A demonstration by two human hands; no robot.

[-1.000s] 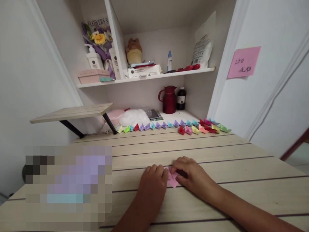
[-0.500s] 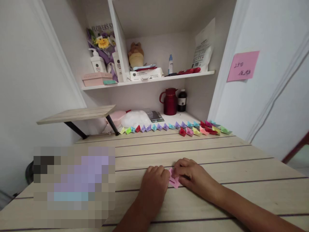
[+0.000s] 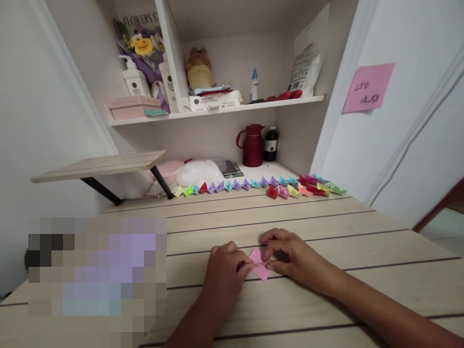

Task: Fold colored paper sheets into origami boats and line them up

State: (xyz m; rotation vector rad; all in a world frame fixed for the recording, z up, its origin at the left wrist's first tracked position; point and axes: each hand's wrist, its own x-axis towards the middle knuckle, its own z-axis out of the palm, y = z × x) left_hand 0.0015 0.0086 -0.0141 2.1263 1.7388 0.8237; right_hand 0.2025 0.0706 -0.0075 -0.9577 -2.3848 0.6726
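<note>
A small folded piece of pink paper [image 3: 260,271] lies on the wooden tabletop between my two hands. My left hand [image 3: 226,266] pinches its left corner between thumb and forefinger, the other fingers curled in. From the other side, my right hand [image 3: 286,253] has its thumb and forefinger closed on the right edge of the paper. Creases and a raised fold run across the middle of the sheet. Behind the hands, several colourful folded paper boats [image 3: 236,184] stand in a line along the back of the table, with a second short row at the right.
A small raised wooden shelf [image 3: 105,163] on black legs stands at the back left. A blurred-out patch [image 3: 97,275] covers the left of the table. Behind the boats are a red jug [image 3: 253,146] and a dark bottle [image 3: 270,144]. A pink note [image 3: 369,88] hangs on the right wall.
The left fingers have gone from lying over the paper's left side to a pinch at its corner. The right fingers have moved off its top toward the right edge, baring more paper.
</note>
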